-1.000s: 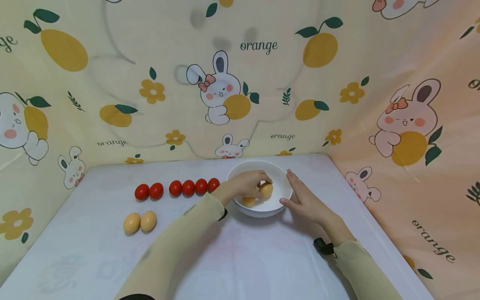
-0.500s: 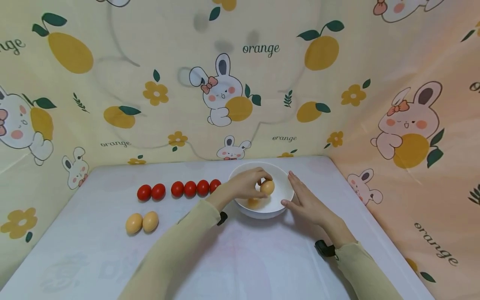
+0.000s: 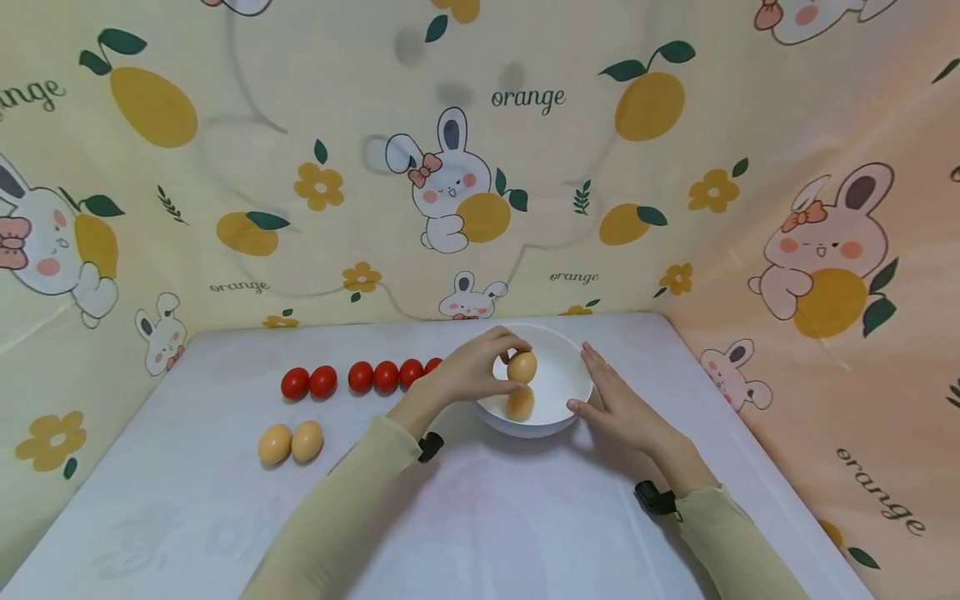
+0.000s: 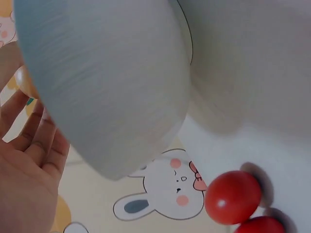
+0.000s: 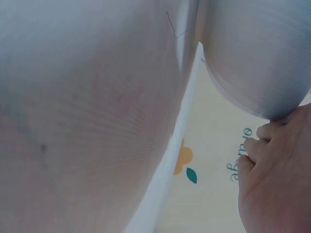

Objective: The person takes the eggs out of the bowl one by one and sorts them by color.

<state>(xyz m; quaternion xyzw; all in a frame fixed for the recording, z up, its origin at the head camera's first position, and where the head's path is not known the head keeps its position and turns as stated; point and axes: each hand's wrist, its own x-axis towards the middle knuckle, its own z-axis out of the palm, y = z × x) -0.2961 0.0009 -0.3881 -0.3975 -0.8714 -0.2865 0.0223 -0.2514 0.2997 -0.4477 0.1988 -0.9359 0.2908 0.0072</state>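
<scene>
A white bowl (image 3: pixel 558 375) stands near the back of the table. My left hand (image 3: pixel 480 365) pinches a light-brown egg (image 3: pixel 522 367) between thumb and fingers, over the inside of the bowl. In the left wrist view, the bowl's outer wall (image 4: pixel 107 87) partly covers that egg (image 4: pixel 24 83) and the fingers. Below it in the head view, a second egg (image 3: pixel 520 403) lies in the bowl, slightly blurred. My right hand (image 3: pixel 626 410) rests against the bowl's right side, fingers extended and thumb near the front rim. In the right wrist view, its curved fingers (image 5: pixel 260 141) touch the bowl wall.
Left of the bowl, several glossy red egg-shaped things (image 3: pixel 386 377) stand in a row, the rightmost partly behind my left arm. Two more red ones (image 3: pixel 309 382) sit farther left. Two brown eggs (image 3: pixel 291 442) lie in front of them. A patterned cloth (image 3: pixel 345 125) hangs behind the table.
My left hand has lifted the egg from low in the bowl and drawn it left. The second egg has shifted right inside the bowl. My right hand has stayed at the bowl's side.
</scene>
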